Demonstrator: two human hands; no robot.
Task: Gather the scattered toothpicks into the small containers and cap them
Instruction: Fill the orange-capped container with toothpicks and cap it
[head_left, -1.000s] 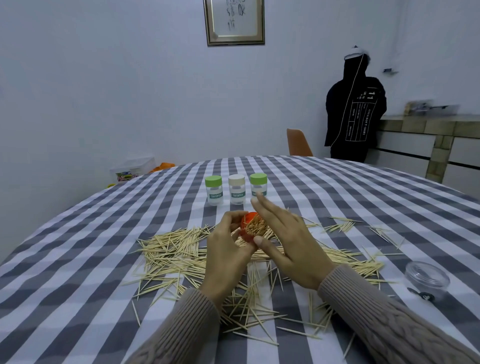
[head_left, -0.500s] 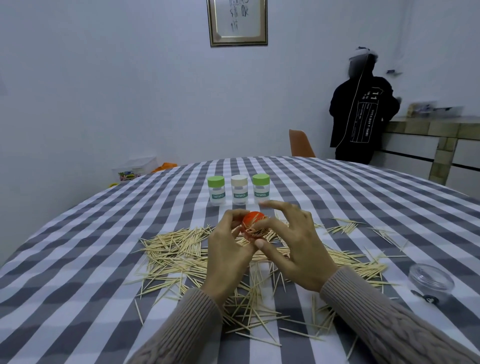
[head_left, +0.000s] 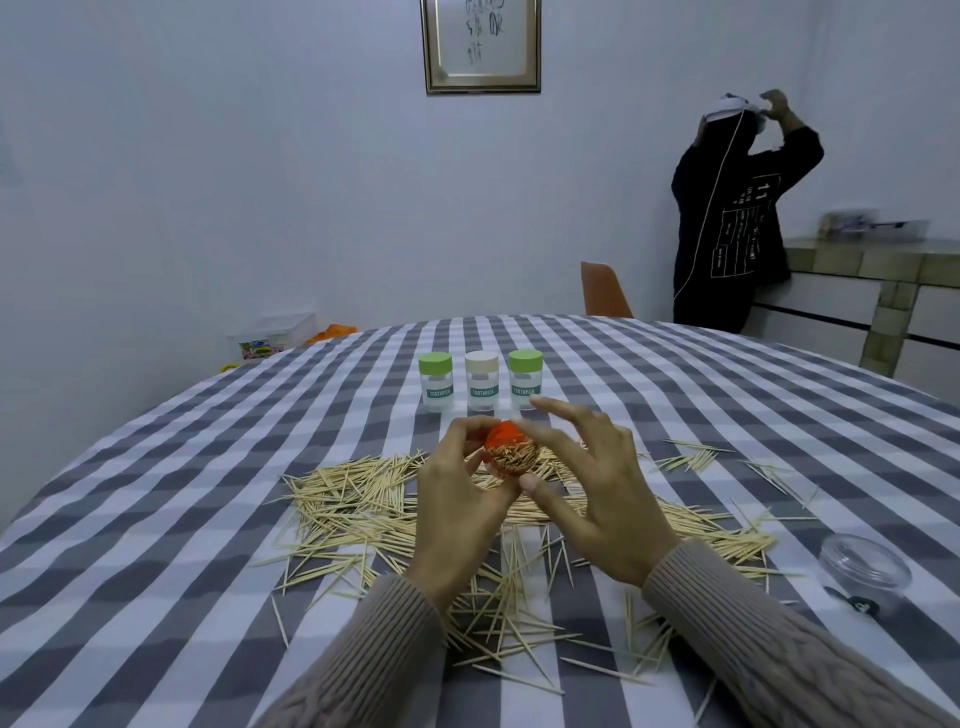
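My left hand (head_left: 452, 514) grips a small orange container (head_left: 511, 449) packed with toothpicks, tilted with its open mouth towards me above the table. My right hand (head_left: 608, 499) pinches its right side between the thumb below and a fingertip above, with the index finger stretched over the top. Scattered toothpicks (head_left: 353, 499) lie in a wide heap on the checked tablecloth (head_left: 156, 519) under and around both hands. Three capped containers stand in a row behind: green cap (head_left: 435, 382), cream cap (head_left: 481, 379), green cap (head_left: 525, 378).
A clear round plastic cup (head_left: 865, 569) sits upside down near the table's right edge. Beyond the table stand an orange chair (head_left: 602, 296), a person in black (head_left: 737, 234) by a counter, and a clear box (head_left: 272, 338) at the left.
My right hand went from flat fingers against the container's mouth to fingers placed around its side. The container's opening has turned more towards me. The person behind raised both arms.
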